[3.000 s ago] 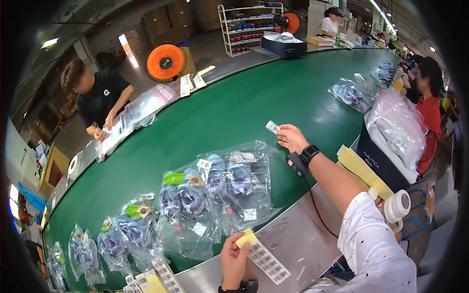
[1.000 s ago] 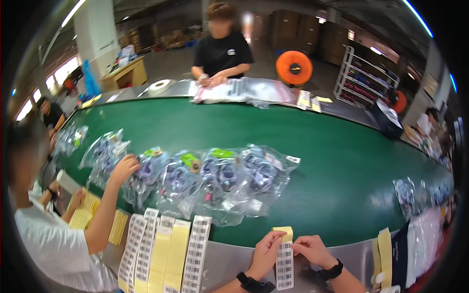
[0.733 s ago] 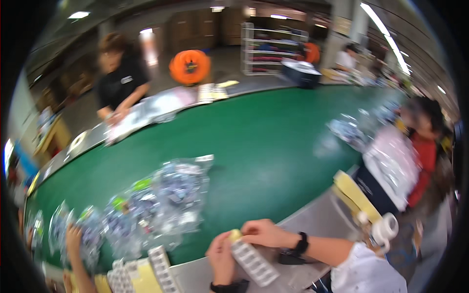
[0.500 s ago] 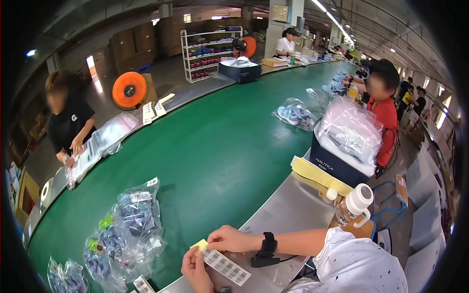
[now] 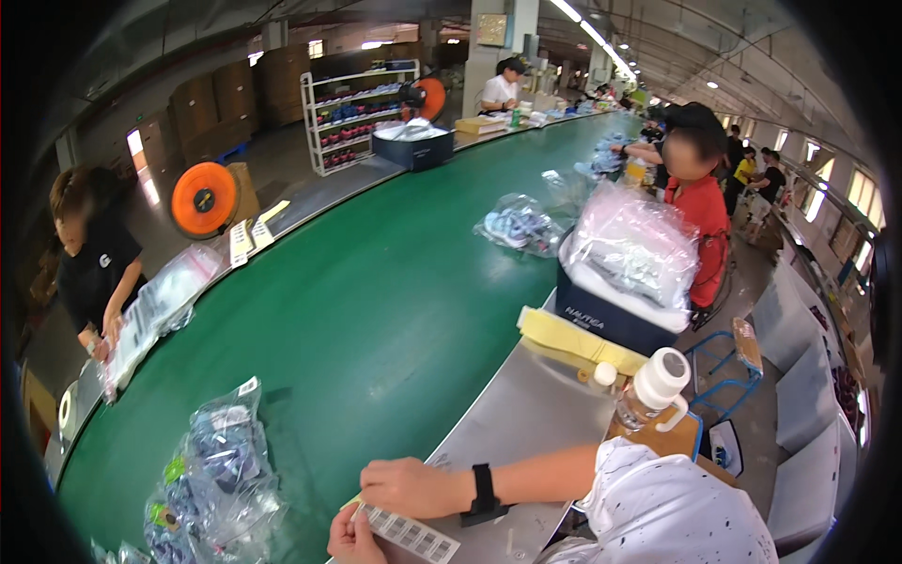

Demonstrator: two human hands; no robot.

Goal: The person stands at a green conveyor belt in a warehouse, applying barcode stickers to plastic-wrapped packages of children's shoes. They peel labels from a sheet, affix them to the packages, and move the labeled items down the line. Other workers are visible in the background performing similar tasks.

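A sheet of white barcode labels (image 5: 411, 536) slants over the metal ledge near the lower edge. Pinched at its left end, it is held between the thumb and fingers of my left hand (image 5: 353, 539). My right hand (image 5: 402, 487) lies across the top of that same end, fingers curled together. Whatever is between its fingertips is hidden. A sliver of yellow backing shows beside the two hands. Left of them, several clear bags of blue shoes (image 5: 225, 451) lie on the green belt (image 5: 376, 348).
A dark blue box of clear bags (image 5: 611, 305) stands right, behind yellow sheets (image 5: 583, 340). A white-lidded bottle (image 5: 653, 390) is near my right arm. Bagged shoes (image 5: 517, 226) lie farther up the belt. Across it, a person (image 5: 99, 263) handles a plastic bag; another wears red (image 5: 700, 216).
The whole view has swung, so the scene sits farther left and my hands lower. My right hand has closed over the sheet's end, covering most of the yellow backing.
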